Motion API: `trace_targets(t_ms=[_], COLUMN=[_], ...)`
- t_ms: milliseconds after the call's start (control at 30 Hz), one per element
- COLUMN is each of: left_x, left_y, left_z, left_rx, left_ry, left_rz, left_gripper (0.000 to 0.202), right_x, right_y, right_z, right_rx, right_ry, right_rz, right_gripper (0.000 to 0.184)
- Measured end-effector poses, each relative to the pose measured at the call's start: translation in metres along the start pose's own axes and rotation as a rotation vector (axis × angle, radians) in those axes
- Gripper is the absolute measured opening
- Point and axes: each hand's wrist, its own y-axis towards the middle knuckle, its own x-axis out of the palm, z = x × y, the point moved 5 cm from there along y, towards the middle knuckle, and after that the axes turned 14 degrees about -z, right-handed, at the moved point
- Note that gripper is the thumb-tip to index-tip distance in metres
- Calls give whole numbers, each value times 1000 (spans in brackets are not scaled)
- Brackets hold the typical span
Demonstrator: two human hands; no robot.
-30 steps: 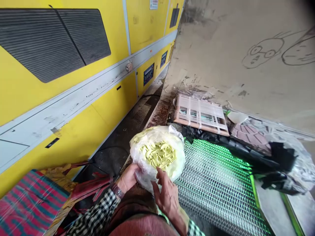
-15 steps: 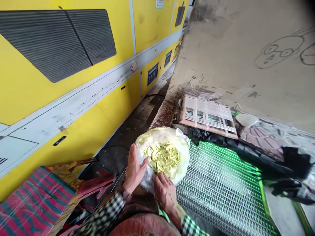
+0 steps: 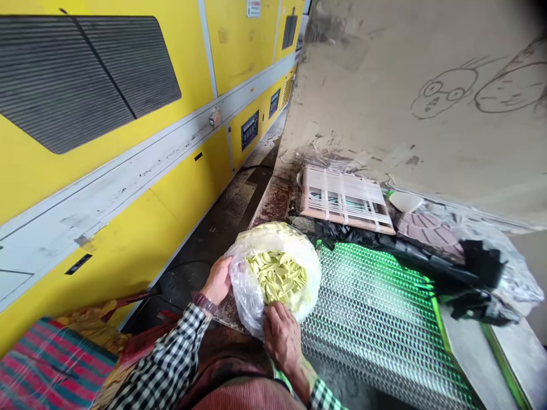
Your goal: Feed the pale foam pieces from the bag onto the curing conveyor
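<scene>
Left hand point(image 3: 217, 281) curled, gripping the clear plastic bag point(image 3: 247, 296) at its edge; right hand point(image 3: 281, 336), fingers bent, grips the lower rim, just below the pale yellow slices point(image 3: 277, 278).

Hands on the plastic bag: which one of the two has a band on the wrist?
The left hand has the dark wristband, just above the checked sleeve, and rests on the plastic bag. The right hand has a bare wrist.

One left hand point(image 3: 217, 280), one right hand point(image 3: 282, 336), one clear plastic bag point(image 3: 248, 290), one wristwatch point(image 3: 205, 303), two control panels point(image 3: 250, 130).
</scene>
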Motion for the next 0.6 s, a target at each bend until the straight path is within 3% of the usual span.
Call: trace_targets(t_ms=[67,133,233,300,367,467,600], left_x=[-12,-13,15,38,53,60,59], left_y=[-17,-35,-52,-44,-23,15,50], left_z=[12,31,50,50,47,47,58], left_rx=[118,337,675,774,777,664,384], left_ry=[207,518,1038,1257,1375,1425,1157], left_rz=[60,110,87,2,-72,-107,-165], left_gripper=[32,49,55,61,64,36,19], right_x=[-4,-9,-28,-47,-65,-78,-83], right_y=[-2,-4,-1,10,27,57,86], right_z=[-2,-5,-6,2,21,65,116], right_rx=[13,18,7,24,99,272,419], right_ry=[27,45,27,-44,-132,-134,87], right_rz=[-10,-12,38,153,288,349,300], right_gripper=[21,23,38,44,46,53,41])
